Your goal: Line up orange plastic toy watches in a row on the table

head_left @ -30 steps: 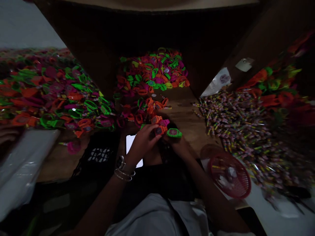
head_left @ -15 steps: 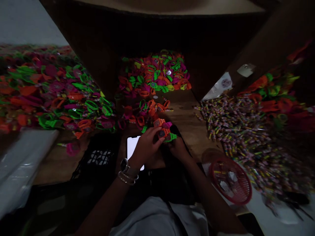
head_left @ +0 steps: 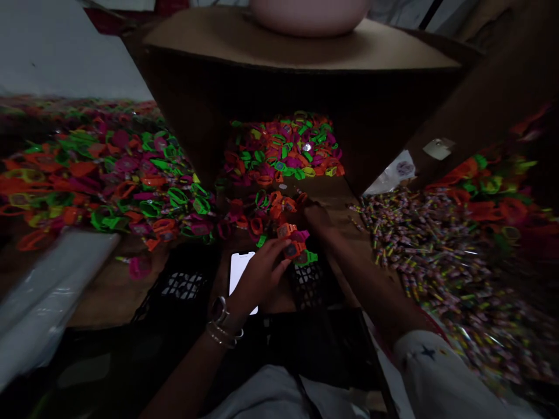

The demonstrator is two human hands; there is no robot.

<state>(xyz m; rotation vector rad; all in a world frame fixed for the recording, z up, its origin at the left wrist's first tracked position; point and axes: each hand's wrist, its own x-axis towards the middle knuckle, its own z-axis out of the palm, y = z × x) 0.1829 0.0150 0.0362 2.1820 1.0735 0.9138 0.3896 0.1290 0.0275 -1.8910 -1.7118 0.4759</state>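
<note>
the left hand (head_left: pixel 261 272) holds orange, pink and green toy watches (head_left: pixel 294 250) over the desk (head_left: pixel 279 297). the right hand (head_left: pixel 317 217) is near loose orange watches (head_left: pixel 276 202); i cannot tell its grip.

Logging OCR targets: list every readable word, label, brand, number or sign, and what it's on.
No readable text.
Phone: screen mostly white, any text too faint.
Toy watches in left hand: faces too small and dark.
Sticks: print blurred.
Bag: round mark, illegible.
Wristwatch: dial too dark.
Sleeve: star, no letters visible.
</note>
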